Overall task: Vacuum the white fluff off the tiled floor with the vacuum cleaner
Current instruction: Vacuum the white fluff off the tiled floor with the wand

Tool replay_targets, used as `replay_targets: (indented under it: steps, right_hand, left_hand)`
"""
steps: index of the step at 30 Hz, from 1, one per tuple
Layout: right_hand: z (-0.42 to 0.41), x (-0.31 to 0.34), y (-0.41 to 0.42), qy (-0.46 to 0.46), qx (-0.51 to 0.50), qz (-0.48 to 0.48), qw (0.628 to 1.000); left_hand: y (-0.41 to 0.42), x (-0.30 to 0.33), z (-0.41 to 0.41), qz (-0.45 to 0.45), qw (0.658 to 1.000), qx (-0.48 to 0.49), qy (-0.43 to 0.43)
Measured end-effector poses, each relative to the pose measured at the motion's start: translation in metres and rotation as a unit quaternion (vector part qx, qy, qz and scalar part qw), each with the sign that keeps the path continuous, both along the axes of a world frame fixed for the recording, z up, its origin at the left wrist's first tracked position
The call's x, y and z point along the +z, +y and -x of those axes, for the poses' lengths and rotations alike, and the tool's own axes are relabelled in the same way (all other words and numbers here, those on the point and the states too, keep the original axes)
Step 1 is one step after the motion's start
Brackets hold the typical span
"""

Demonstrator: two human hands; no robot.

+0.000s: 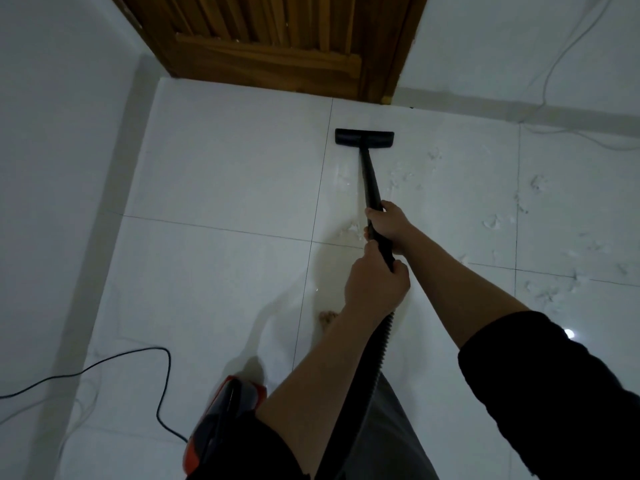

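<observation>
A black vacuum wand runs from my hands to a flat black floor nozzle resting on the white tiled floor near the door. My right hand grips the wand higher up the tube. My left hand grips it just below, where the ribbed black hose begins. White fluff lies scattered right of the wand, and more fluff sits beside my right hand. The red and black vacuum body stands at my lower left.
A wooden door closes the far end. White walls run along the left and far right. A black power cord loops over the floor at lower left. A thin white cable hangs down the right wall onto the floor. My foot shows below my left hand.
</observation>
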State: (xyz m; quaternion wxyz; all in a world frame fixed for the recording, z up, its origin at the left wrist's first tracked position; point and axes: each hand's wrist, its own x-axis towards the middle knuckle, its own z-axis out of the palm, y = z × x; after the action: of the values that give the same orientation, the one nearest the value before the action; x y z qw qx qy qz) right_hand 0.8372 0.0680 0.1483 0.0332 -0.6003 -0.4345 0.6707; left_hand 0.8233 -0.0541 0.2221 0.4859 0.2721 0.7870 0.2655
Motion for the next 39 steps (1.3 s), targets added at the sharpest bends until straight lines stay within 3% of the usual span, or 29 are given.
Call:
replay_targets:
  steps: [20,39]
  right_hand:
    - [-0.065,0.015,-0.167,-0.003,-0.011,0.009,1.0]
    - [-0.097,0.036,-0.251,0.007,-0.025,0.005,1.0]
  left_hand:
    - [-0.164,0.036,-0.065,0.019,0.999,-0.02,0.041]
    - [-0.248,0.045,-0.096,0.007,0.998,-0.019,0.056]
